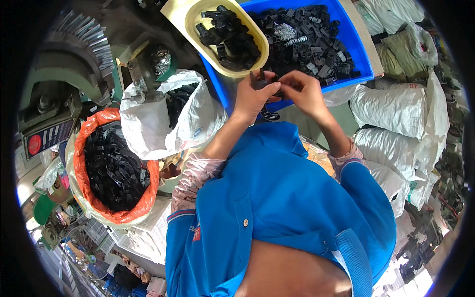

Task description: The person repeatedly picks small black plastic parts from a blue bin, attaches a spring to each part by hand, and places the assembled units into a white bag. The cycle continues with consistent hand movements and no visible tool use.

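My left hand (251,97) is closed around a small black plastic part (259,82), with two prongs of it sticking up past the fingers. My right hand (303,93) pinches at the other side of the same part, its fingertips close to the left thumb. What exactly sits between the right fingertips is hidden. Just beyond the hands, a blue bin (365,44) holds many small black plastic pieces, with a bunch of metal springs (285,32) lying on top. A yellow tub (190,24) with larger black clip-like parts rests over the bin's left side.
At my left, a white sack (143,119) and an orange-lined sack (154,184) stand open with black parts inside. Behind them is a machine (49,106). Stuffed white sacks (388,110) are stacked along the right.
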### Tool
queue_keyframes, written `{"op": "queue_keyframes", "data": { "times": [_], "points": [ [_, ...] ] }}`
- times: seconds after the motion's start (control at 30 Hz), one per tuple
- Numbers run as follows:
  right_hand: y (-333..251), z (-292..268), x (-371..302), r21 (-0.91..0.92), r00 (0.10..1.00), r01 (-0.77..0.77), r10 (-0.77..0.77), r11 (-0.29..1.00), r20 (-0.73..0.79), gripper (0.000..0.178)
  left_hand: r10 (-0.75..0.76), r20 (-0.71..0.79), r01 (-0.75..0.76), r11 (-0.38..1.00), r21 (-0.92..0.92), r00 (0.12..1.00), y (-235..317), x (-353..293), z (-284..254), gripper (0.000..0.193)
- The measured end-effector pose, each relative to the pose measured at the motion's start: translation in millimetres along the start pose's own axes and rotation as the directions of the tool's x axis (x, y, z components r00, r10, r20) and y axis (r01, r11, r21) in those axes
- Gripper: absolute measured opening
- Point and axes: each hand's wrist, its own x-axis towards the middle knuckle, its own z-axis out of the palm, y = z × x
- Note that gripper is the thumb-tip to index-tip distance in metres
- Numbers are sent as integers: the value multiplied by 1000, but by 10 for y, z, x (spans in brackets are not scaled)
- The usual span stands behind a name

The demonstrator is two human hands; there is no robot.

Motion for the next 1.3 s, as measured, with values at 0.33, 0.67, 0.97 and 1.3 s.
{"op": "queue_keyframes", "data": {
  "times": [0.33, 0.67, 0.97, 1.3],
  "points": [
    [434, -660, 1175, -251, 916, 237, -302, 938, -263, 27, -68, 22, 71, 975, -210, 997, -67, 158, 186, 12],
    [586, -984, 1028, -394, 983, 56, -120, 918, -140, 24, -102, 84, 122, 951, -283, 991, -114, 311, 369, 19],
    [576, -1143, 689, 58, 992, -97, 93, 994, 82, 22, -200, 4, 200, 976, -83, 980, -210, 502, 467, 28],
    [146, -1007, 404, 424, 986, -83, 11, 902, 169, 21, 65, 85, -68, 997, 34, 994, -149, 342, 533, 33]
  ]
}}
